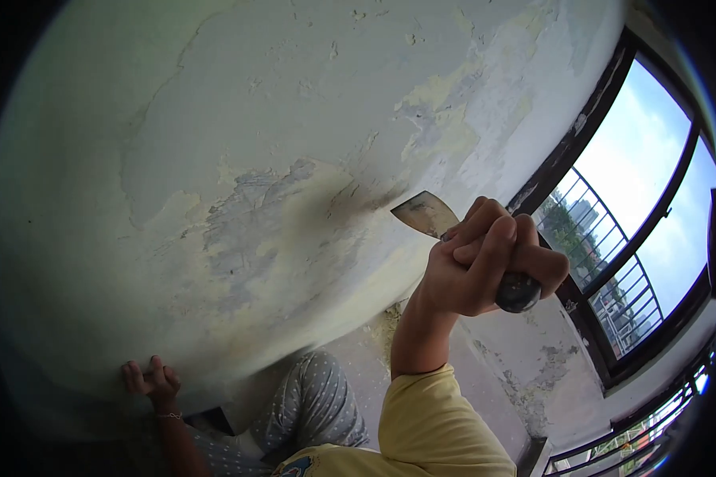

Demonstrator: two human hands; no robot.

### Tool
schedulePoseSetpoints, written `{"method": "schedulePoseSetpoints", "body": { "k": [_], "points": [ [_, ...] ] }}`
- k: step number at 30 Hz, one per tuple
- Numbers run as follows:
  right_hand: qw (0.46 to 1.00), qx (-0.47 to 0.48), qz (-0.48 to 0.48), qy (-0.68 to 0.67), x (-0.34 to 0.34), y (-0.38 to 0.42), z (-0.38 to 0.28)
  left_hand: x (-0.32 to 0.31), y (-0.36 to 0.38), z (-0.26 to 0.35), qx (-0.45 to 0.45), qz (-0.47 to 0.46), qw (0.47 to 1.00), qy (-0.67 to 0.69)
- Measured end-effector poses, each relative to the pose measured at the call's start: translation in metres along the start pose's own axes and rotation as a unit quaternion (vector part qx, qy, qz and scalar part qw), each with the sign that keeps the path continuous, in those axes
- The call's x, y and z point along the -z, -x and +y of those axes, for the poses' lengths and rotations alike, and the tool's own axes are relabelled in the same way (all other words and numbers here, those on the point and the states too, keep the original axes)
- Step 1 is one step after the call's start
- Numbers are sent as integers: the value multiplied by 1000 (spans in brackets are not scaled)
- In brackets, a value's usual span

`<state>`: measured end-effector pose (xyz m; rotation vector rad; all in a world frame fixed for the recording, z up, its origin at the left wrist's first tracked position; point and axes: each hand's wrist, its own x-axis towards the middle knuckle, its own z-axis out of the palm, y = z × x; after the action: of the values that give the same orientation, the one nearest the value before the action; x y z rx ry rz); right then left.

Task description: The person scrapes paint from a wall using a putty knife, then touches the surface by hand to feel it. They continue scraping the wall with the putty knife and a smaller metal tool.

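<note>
My right hand (pixel 493 258) is closed around the dark handle of a paint scraper (pixel 426 215). Its rounded end pokes out below my fist, while the flat, smudged metal blade points up and left, close to the wall (pixel 294 103). Around the blade the wall is rough, with peeled paint, yellowish spots and a grey scraped patch (pixel 250 207). At the lower left, my left hand (pixel 153 380) holds nothing. Its fingers are a little bent and apart, with the tips at the wall surface. A thin bracelet (pixel 169 415) circles that wrist.
On the right is a dark-framed window (pixel 605 270) with a railing (pixel 605 230) outside. Beneath it, the lower wall (pixel 525 366) has flaking patches. My bent knee in dotted trousers (pixel 314 397) is close to the wall at the bottom. Another barred opening (pixel 636 445) shows at the lower right.
</note>
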<state>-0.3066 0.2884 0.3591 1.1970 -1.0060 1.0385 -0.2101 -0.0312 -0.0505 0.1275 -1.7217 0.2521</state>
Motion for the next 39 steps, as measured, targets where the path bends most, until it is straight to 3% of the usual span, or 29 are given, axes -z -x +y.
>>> {"method": "schedulePoseSetpoints", "body": {
  "k": [3, 4, 6, 8, 10, 11, 13, 14, 16, 20, 21, 24, 30, 34, 36, 39],
  "points": [
    [991, -88, 29, 96, 35, 21, -5, 1, -8, 2, 17, -12, 1000, -4],
    [989, -115, 82, 34, 47, 28, -11, 2, -11, 3, 3, -6, 1000, -12],
    [973, -185, 133, 41, 71, 47, -29, 7, -6, 3, 29, -77, 996, -35],
    [948, -263, 165, 74, 95, 77, -41, 10, -15, 8, 48, -92, 994, -29],
    [903, -358, 119, 207, 121, 114, -46, 12, -46, 17, 68, -106, 992, -18],
    [901, -359, 134, 203, 136, 132, -47, 17, -75, 24, 76, -119, 989, -37],
    [847, -414, -14, 332, 161, 161, -48, 24, -134, 36, 80, -129, 986, -62],
    [848, -417, -8, 326, 167, 166, -51, 26, -167, 41, 68, -118, 989, -66],
    [770, -528, -43, 354, 177, 174, -55, 29, -226, 51, 41, -100, 991, -76],
    [704, -655, -72, 266, 196, 191, -50, 27, -323, 77, -27, -72, 993, -94],
    [667, -683, -128, 268, 198, 189, -51, 25, -343, 86, -49, -55, 993, -90],
    [634, -695, -221, 258, 198, 200, -52, 21, -389, 116, -79, -65, 990, -96],
    [569, -758, -275, 160, 196, 215, -61, 11, -416, 170, -115, -91, 987, -63],
    [561, -760, -296, 144, 204, 225, -66, 6, -394, 183, -172, -131, 976, -27],
    [604, -709, -320, 174, 211, 236, -67, 2, -368, 184, -199, -142, 969, -30],
    [602, -709, -325, 172, 216, 221, -71, -5, -327, 177, -265, -147, 951, -62]
  ]
}}
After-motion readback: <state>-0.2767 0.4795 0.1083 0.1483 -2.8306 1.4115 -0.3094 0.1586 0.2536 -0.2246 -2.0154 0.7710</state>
